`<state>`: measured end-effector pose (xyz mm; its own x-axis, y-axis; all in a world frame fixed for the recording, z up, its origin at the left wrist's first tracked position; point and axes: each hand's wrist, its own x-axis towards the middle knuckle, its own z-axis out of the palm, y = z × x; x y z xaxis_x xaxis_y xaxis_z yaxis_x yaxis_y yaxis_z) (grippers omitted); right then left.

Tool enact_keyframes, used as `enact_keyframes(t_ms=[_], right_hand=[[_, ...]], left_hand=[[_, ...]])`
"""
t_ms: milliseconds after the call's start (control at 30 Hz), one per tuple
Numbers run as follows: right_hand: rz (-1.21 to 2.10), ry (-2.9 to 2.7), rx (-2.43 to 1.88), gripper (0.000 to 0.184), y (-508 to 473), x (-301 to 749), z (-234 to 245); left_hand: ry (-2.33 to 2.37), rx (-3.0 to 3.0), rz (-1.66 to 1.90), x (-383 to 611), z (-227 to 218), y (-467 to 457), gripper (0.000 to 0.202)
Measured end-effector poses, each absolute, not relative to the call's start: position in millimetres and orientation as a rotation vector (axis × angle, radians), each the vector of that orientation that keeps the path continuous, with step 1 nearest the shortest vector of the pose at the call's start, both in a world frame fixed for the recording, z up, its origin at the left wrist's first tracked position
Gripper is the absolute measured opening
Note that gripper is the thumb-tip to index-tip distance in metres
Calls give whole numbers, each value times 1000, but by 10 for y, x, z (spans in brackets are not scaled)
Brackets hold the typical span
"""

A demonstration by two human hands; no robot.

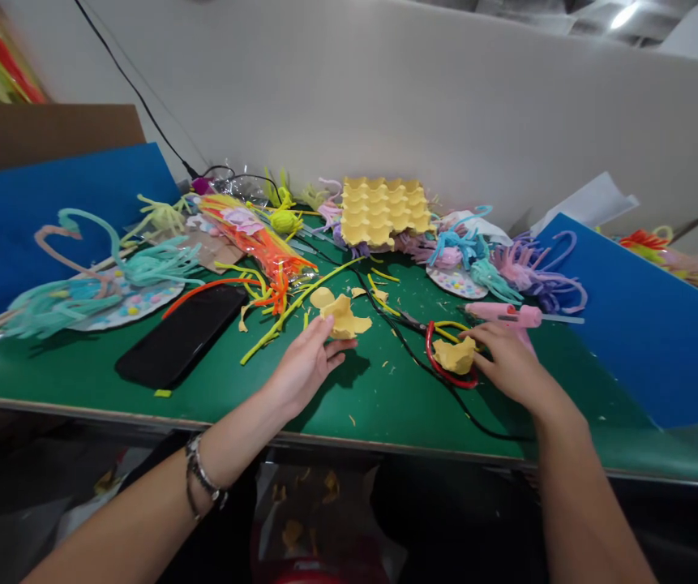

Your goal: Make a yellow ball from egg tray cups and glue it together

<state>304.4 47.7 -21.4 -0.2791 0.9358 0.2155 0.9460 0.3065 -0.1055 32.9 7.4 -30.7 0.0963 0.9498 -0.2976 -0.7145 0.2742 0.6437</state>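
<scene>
My left hand (305, 361) pinches a torn yellow egg-carton piece (344, 315) just above the green table (378, 397). Over to the right, my right hand (507, 361) rests on the table with its fingertips closed on a second yellow carton cup (455, 354). That cup lies on the red-handled scissors (439, 367). A pink glue gun (507, 315) lies just beyond my right hand. A whole yellow egg carton (383, 211) sits at the back of the table.
A black phone (181, 334) lies left of my left hand. Pipe cleaners in a clear packet (257, 239), paper plates with fuzzy decorations (117, 304), blue sheets (640, 324) and a black cable (409, 353) crowd the table. Yellow scraps litter the floor below.
</scene>
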Motion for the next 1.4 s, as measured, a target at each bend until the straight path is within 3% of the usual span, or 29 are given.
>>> enact_keyframes(t_ms=[267, 467, 633, 867, 933, 1033, 1167, 1400], right_hand=[[155, -2175, -1546, 29, 457, 2986, -70], [384, -2198, -1720, 47, 251, 2930, 160], [523, -2282, -1597, 33, 247, 2832, 144], [584, -2046, -1467, 31, 404, 2452, -12], [544, -2157, -1378, 35, 434, 2389, -2], [406, -2343, -1323, 28, 419, 2508, 79], [539, -2527, -1467, 23, 337, 2825, 96], [435, -2551, -1485, 19, 341, 2855, -112]], left_hand=[[754, 400, 1268, 320, -332, 78, 36], [767, 450, 1266, 305, -334, 73, 36], [793, 511, 1262, 305, -329, 62, 37], [791, 523, 1281, 289, -308, 58, 40], [757, 469, 1261, 285, -304, 57, 40], [726, 427, 1253, 283, -303, 61, 39], [726, 424, 1249, 285, -318, 67, 35], [739, 452, 1244, 290, -352, 78, 32]])
